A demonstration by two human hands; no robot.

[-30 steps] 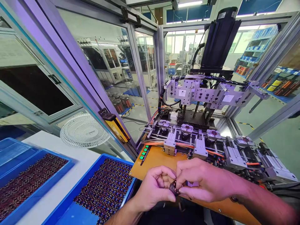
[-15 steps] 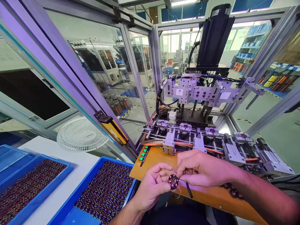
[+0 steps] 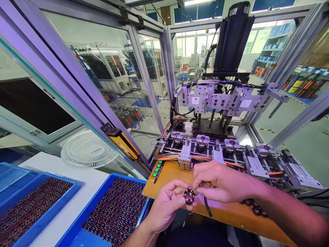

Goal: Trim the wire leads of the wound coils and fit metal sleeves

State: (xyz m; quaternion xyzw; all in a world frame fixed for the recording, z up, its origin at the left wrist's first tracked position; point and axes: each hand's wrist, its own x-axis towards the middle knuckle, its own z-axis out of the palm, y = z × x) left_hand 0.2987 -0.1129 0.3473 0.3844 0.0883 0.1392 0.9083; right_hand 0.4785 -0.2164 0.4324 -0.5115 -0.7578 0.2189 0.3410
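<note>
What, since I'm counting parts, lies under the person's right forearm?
Dark ring-shaped parts show on the orange board, along the near edge of the right forearm. The forearm covers the board behind it, so whether more lie there cannot be seen.

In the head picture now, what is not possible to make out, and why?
Head view:
Dark ring-shaped coil part: back faces away; bare left hand covers some edge.
Bare right hand: too small to tell if its fingers hold a wire.
Dark round parts on orange board: partly behind right forearm.
Blue plastic tray beside the board: cut off by bottom edge.
Round white fan: lettering too small.
</note>
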